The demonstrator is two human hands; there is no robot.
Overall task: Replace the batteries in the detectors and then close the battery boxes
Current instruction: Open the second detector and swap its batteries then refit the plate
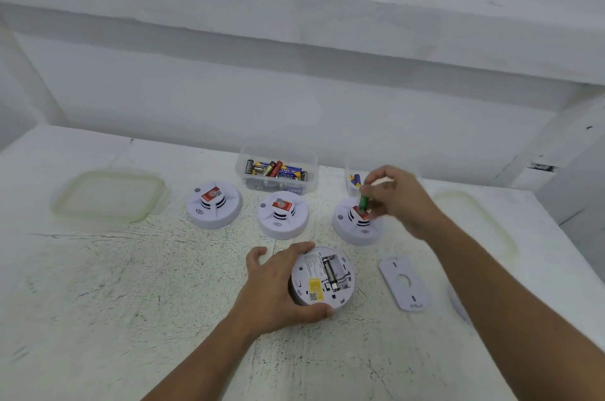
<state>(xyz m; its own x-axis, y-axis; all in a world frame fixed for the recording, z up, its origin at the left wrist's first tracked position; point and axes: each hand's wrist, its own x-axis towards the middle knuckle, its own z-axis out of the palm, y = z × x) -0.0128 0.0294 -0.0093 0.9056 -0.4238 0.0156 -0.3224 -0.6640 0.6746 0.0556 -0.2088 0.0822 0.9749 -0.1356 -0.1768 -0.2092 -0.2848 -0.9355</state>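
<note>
My left hand (276, 287) grips the rim of a white round detector (322, 276) lying face down, its battery bay open with one dark battery inside. Its removed back cover (404, 282) lies flat just to the right. My right hand (397, 199) pinches a green battery (362, 202) in the air above the rightmost of three upright detectors: left (214, 204), middle (283, 214), right (355, 223). A clear box of several batteries (277, 173) stands behind them. A second small box (355, 181) is partly hidden by my right hand.
A clear container lid (109, 197) lies at the far left of the white table, and another lid (478, 223) lies at the right beyond my forearm. A white wall rises right behind the boxes. The table's right edge runs close by my right arm.
</note>
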